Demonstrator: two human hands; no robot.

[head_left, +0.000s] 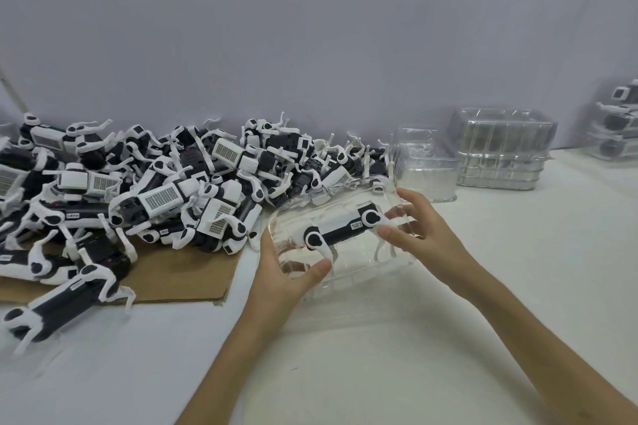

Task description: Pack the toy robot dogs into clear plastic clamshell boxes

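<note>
A clear plastic clamshell box is held tilted just above the white table, in the middle of the view. Inside it lies a black-and-white toy robot dog on its side. My left hand grips the box's left end, thumb across the front. My right hand holds the right end, fingers curled over the lid. A large pile of loose toy robot dogs covers the left side of the table.
The pile rests partly on a brown cardboard sheet. Stacks of empty clear clamshell boxes stand at the back right, a smaller stack beside them. Packed boxes sit at the far right edge. A grey wall runs behind.
</note>
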